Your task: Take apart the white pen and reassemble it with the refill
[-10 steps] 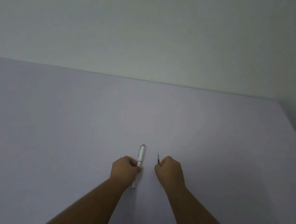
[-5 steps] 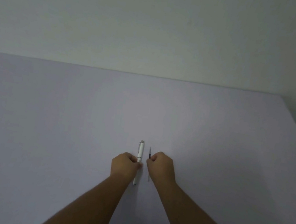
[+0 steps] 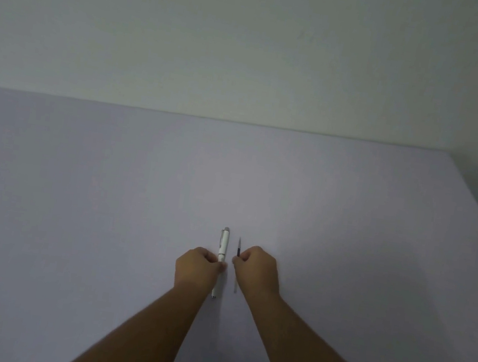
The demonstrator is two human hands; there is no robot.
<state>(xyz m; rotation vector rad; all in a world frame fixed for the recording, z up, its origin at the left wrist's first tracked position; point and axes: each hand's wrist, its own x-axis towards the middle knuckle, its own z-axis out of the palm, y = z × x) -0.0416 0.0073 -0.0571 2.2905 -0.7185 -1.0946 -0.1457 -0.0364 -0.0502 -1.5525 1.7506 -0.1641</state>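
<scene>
Both hands sit close together low in the middle of the view, bare forearms running up to them from the bottom edge. The left hand (image 3: 197,267) is curled into a loose fist, its fingers closed around the middle of the pen (image 3: 224,242). The right hand (image 3: 258,272) is likewise curled, thumb and fingers pinched on the refill (image 3: 239,249). The two fists are near each other but apart, with a narrow strip of table between the knuckles.

The table (image 3: 101,222) is the largest thing in sight: a plain, pale lilac surface that fills the lower part of the view and reaches back to a straight far edge. Behind it rises a bare, off-white wall (image 3: 252,43). At the far right the table's edge slants away, with a dark gap beyond it.

The pen is white and points away from the person, nearly straight up the view. Its far end, with a greyish cap tip and a clip along the left side, stands clear beyond the left fist; its near end pokes out below the fist. The hand hides the middle of the barrel. Whether the pen rests on the table or is held just above it cannot be told.

The refill is a thin rod lying almost parallel to the pen, just to its right. Its dark far tip shows beyond the right fingers, and a pale length trails out below the hand.
</scene>
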